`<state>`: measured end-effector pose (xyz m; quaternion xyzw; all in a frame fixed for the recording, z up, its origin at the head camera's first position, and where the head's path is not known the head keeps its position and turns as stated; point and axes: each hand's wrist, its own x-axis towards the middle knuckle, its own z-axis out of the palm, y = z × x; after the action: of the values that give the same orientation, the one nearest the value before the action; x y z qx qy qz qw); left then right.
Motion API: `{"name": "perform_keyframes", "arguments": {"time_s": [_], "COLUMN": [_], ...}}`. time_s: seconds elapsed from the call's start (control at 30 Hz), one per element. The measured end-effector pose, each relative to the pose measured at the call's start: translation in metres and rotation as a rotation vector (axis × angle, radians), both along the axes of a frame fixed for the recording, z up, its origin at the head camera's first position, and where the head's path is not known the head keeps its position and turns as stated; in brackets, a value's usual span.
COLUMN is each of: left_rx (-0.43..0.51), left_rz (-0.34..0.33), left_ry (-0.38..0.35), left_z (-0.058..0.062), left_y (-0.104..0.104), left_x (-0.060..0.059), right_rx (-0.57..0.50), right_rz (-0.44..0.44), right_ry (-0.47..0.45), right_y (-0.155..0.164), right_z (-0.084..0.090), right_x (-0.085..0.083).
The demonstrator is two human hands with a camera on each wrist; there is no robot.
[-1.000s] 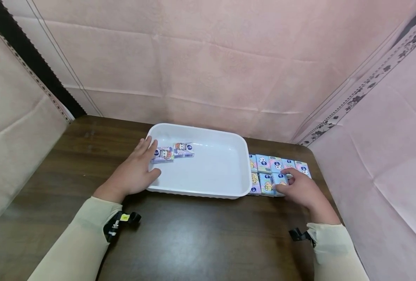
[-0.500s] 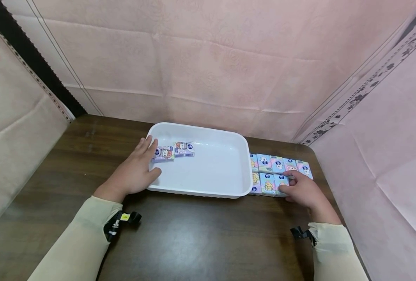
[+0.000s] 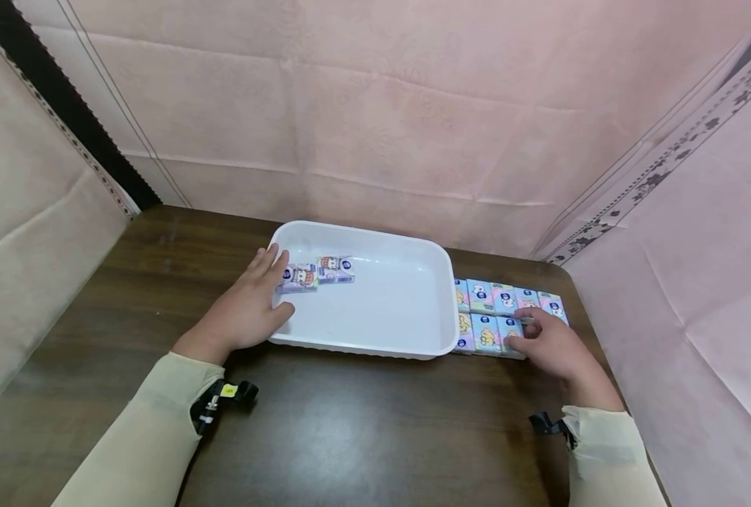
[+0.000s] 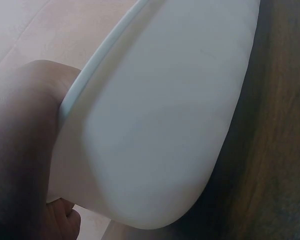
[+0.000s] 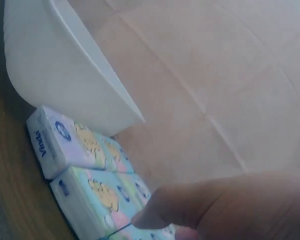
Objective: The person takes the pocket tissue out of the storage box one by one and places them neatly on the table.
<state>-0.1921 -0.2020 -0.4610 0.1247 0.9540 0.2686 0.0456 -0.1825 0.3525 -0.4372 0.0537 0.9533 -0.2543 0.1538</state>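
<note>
A white plastic tray (image 3: pixel 388 303) holds two small packs of pocket tissues (image 3: pixel 336 269) at its left end. My left hand (image 3: pixel 242 310) rests over the tray's left rim, fingers fairly straight and thumb toward the inside. In the left wrist view, the tray's outer wall (image 4: pixel 165 115) fills most of the picture. To the tray's right, two rows of tissue packs (image 3: pixel 486 334) lie side by side. My right hand (image 3: pixel 555 345) pinches a blue tissue pack (image 3: pixel 508 325) at the right of the near row, partly covering it. Its thumb (image 5: pixel 150 215) shows above the packs in the right wrist view.
The brown wooden table (image 3: pixel 350 422) extends in front of the tray. A pale pink cloth (image 3: pixel 381 127) hangs behind, with more cloth on both sides. The tray's right end (image 5: pixel 70 75) stands against the nearest tissue packs.
My right hand has shifted slightly right, and its thumb and fingers have closed on the end pack of the near row. My left hand stays on the rim.
</note>
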Motion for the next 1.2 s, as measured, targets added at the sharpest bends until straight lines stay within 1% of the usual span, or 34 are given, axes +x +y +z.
{"name": "perform_keyframes", "arguments": {"time_s": [0.13, 0.17, 0.27, 0.33, 0.4, 0.63, 0.8, 1.0, 1.1, 1.2], "left_rx": [0.001, 0.002, 0.003, 0.002, 0.000, -0.003, -0.004, -0.009, -0.009, -0.006], "left_rz": [0.003, 0.004, 0.005, 0.006, 0.007, 0.012, 0.008, 0.005, 0.007, 0.009], "left_ry": [-0.005, -0.005, -0.005, -0.002, -0.001, 0.003, 0.009, 0.006, 0.009, 0.009], "left_z": [-0.001, -0.001, -0.001, -0.001, -0.001, 0.000, 0.000, 0.000, 0.000, -0.001], "left_y": [0.000, -0.001, -0.001, -0.001, -0.001, 0.001, 0.002, 0.000, 0.001, 0.001], "left_x": [0.001, 0.001, 0.001, 0.002, 0.002, 0.002, 0.001, 0.001, 0.001, 0.001], "right_rx": [0.115, 0.133, 0.141, 0.123, 0.082, -0.050, -0.097, -0.074, -0.083, -0.092], "right_rz": [0.015, 0.021, 0.061, 0.099, 0.139, 0.252, 0.327, 0.396, 0.431, 0.475], "right_ry": [0.066, 0.088, 0.164, 0.214, 0.251, 0.339, 0.336, 0.289, 0.257, 0.247], "right_y": [-0.011, -0.015, -0.028, -0.037, -0.045, -0.069, -0.086, -0.113, -0.126, -0.139], "right_z": [0.011, 0.013, 0.021, 0.026, 0.029, 0.039, 0.043, 0.049, 0.051, 0.052], "right_x": [0.003, 0.004, 0.006, 0.006, 0.006, 0.000, -0.011, -0.026, -0.032, -0.040]}}
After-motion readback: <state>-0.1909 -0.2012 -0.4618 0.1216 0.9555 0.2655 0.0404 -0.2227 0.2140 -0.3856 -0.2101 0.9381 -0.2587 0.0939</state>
